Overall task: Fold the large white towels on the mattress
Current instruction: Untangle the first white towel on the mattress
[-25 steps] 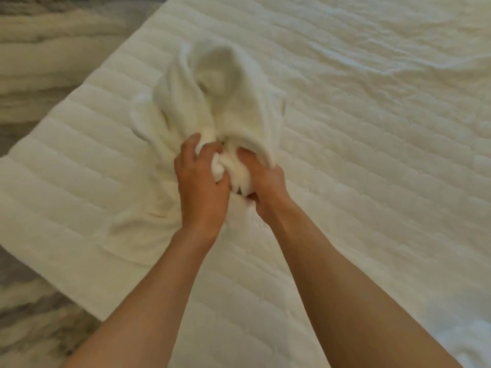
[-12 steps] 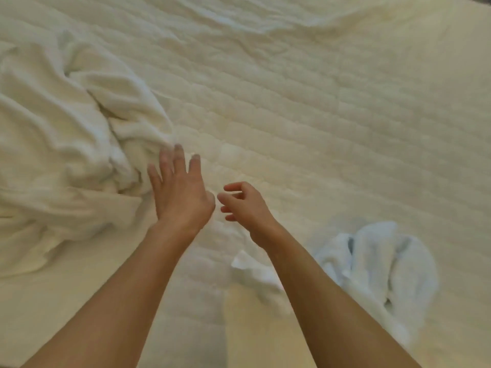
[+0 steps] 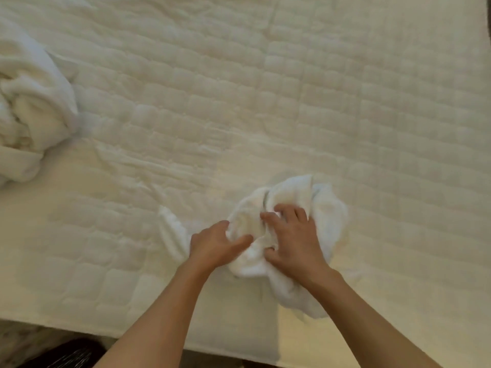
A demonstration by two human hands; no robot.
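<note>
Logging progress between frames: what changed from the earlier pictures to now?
Both hands, empty half a second ago, moved right onto the small towel; the right hand grips it, the left hand touches its edge. The big towel, let go earlier, stays bunched at left; mattress unchanged.

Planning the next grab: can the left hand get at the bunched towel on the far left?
Probably, with a long stretch: only mattress lies between the left hand and the bunched towel, though it touches the crumpled towel.
</note>
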